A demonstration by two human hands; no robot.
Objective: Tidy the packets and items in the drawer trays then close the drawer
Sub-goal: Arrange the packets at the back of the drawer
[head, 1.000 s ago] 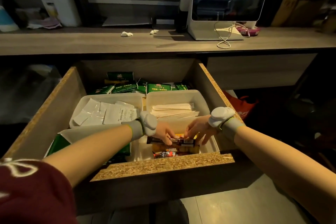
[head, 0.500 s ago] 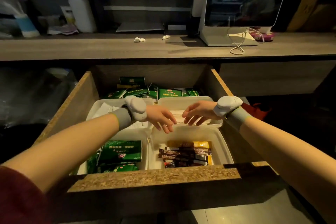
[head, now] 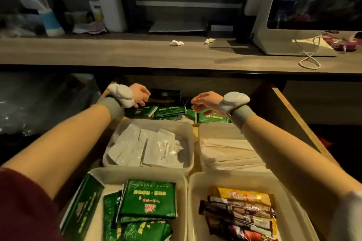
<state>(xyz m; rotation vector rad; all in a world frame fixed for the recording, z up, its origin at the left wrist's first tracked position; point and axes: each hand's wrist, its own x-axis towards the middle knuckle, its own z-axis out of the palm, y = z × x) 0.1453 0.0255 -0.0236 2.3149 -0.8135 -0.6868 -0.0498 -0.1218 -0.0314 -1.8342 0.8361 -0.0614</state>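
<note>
The wooden drawer point(head: 293, 111) stands open below the counter. Four white trays fill it: white sachets in the far left tray point(head: 191, 143), pale paper sleeves point(head: 229, 152) in the far right one, green packets point(head: 148, 201) near left, brown and yellow stick packets point(head: 241, 213) near right. Loose green packets point(head: 170, 110) lie in a heap at the drawer's back. My left hand point(head: 140, 95) is curled over the heap's left end, touching a packet. My right hand point(head: 205, 101) hovers over its right end, fingers spread and bent downward.
Above the drawer runs a wooden counter point(head: 137, 53) with a white monitor stand point(head: 274, 31), a looped cable point(head: 309, 60), two crumpled paper bits point(head: 176, 43) and a white bottle point(head: 111, 6). A plastic bag point(head: 39, 103) sits left of the drawer.
Both hands left the stick packets in the near right tray and reached to the back of the drawer, over the loose green packets. The view moved closer and lower.
</note>
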